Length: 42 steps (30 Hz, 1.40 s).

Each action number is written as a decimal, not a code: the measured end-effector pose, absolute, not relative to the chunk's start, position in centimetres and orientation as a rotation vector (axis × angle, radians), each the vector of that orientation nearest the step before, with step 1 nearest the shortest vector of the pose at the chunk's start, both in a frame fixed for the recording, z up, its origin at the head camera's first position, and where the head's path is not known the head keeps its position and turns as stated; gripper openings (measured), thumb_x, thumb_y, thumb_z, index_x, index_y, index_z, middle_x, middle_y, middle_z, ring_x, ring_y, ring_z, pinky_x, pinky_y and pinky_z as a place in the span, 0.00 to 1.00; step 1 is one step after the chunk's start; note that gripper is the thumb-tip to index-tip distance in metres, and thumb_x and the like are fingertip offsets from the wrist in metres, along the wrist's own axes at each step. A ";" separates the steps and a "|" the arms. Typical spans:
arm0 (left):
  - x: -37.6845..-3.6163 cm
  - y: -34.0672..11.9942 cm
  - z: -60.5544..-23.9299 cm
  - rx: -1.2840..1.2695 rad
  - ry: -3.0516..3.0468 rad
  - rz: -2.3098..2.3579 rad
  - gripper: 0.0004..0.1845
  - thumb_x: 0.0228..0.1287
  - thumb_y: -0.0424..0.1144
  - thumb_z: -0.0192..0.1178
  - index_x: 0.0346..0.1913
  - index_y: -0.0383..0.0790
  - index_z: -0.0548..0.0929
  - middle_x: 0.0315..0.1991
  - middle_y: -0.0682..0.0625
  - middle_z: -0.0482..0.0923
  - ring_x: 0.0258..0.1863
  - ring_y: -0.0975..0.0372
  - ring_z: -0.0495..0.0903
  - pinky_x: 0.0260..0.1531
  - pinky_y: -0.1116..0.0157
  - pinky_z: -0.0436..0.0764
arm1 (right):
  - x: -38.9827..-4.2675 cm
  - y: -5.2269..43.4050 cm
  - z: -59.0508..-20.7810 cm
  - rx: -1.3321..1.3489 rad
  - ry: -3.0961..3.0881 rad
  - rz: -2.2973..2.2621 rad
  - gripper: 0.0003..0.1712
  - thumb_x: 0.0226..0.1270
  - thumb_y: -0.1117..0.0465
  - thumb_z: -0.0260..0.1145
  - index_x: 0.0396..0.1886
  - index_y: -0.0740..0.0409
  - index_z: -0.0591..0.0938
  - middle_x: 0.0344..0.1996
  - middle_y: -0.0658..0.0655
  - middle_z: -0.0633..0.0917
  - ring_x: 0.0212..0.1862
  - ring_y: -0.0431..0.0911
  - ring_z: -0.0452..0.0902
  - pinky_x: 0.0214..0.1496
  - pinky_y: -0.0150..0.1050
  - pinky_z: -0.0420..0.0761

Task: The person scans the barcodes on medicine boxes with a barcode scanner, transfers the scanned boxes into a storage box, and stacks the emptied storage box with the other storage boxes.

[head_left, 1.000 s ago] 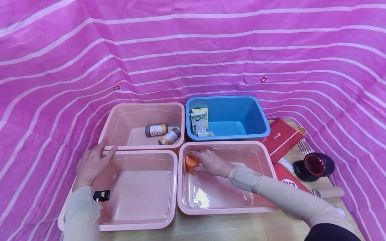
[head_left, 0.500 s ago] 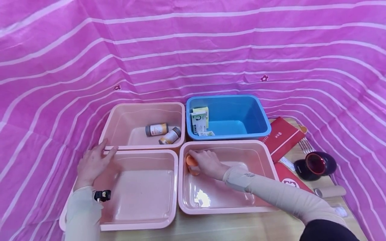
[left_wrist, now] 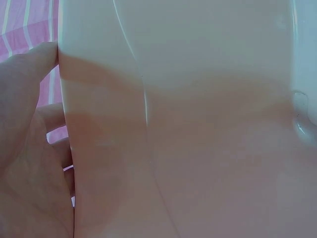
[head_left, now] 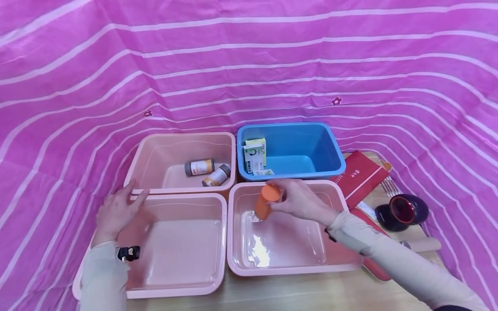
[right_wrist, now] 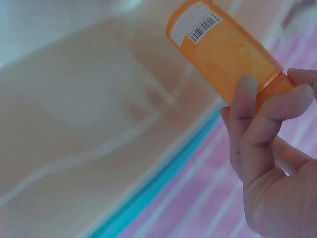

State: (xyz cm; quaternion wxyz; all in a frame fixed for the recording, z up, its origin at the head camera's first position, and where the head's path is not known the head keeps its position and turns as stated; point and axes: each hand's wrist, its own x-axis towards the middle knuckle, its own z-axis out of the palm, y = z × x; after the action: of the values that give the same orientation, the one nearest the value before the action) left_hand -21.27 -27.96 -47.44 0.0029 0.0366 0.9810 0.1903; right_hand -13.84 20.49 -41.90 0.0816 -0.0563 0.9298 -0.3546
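An orange bottle (head_left: 265, 203) with an orange cap is tilted inside the front right pink bin (head_left: 233, 259). My right hand (head_left: 301, 201) pinches it by the cap end. In the right wrist view, the bottle (right_wrist: 223, 54) shows a white label with a barcode, and several fingers of the right hand (right_wrist: 272, 144) curl about its capped end. Over at the left, my left hand (head_left: 116, 211) rests at the far left corner of the front left pink bin (head_left: 223, 259). Its fingers touch the bin's edge in the left wrist view, partly hidden behind the wall (left_wrist: 198, 163).
Two dark-lidded bottles (head_left: 199, 167) lie in the back left pink bin (head_left: 132, 166). Small boxes (head_left: 254, 157) stand in the blue bin (head_left: 341, 166). Red envelopes (head_left: 358, 177), a fork (head_left: 389, 186) and a black cup (head_left: 408, 210) crowd the right side. A pink striped cloth surrounds everything.
My right hand has lifted the orange bottle from the left end of the front right bin and carried it to the right. The left hand has stayed in place.
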 end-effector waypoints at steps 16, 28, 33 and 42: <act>-21.5 -28.3 -47.4 0.102 3.051 0.592 0.41 0.77 0.64 0.45 0.80 0.38 0.58 0.69 0.21 0.64 0.60 0.19 0.62 0.50 0.24 0.65 | -9.1 37.5 -35.6 -0.185 3.082 -1.252 0.32 0.56 0.72 0.77 0.61 0.62 0.78 0.38 0.38 0.85 0.31 0.28 0.82 0.22 0.28 0.79; -21.5 -28.2 -47.5 0.097 3.053 0.579 0.41 0.77 0.64 0.45 0.80 0.39 0.58 0.68 0.21 0.65 0.60 0.20 0.64 0.49 0.24 0.66 | -5.2 47.6 -41.7 0.106 2.988 -1.060 0.31 0.62 0.68 0.75 0.63 0.66 0.73 0.28 0.52 0.88 0.28 0.31 0.80 0.25 0.32 0.81; -21.5 -28.1 -47.5 0.106 3.052 0.576 0.41 0.77 0.64 0.45 0.80 0.40 0.58 0.67 0.22 0.67 0.60 0.20 0.65 0.49 0.25 0.67 | -4.7 49.6 -44.4 0.106 2.980 -0.938 0.32 0.61 0.67 0.75 0.63 0.68 0.74 0.32 0.61 0.87 0.29 0.30 0.78 0.26 0.34 0.80; -21.4 -28.1 -47.5 0.115 3.060 0.572 0.41 0.77 0.64 0.46 0.80 0.38 0.59 0.66 0.21 0.67 0.59 0.20 0.66 0.49 0.25 0.68 | -4.1 51.1 -46.3 0.156 2.929 -0.944 0.33 0.62 0.67 0.74 0.65 0.70 0.72 0.40 0.68 0.84 0.29 0.32 0.77 0.25 0.35 0.77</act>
State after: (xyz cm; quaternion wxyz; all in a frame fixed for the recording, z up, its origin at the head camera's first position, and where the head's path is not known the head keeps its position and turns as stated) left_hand -21.44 -28.13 -47.48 0.0133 0.0369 0.9822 0.1835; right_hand -4.07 51.07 -46.27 0.0300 0.0507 0.9501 -0.3062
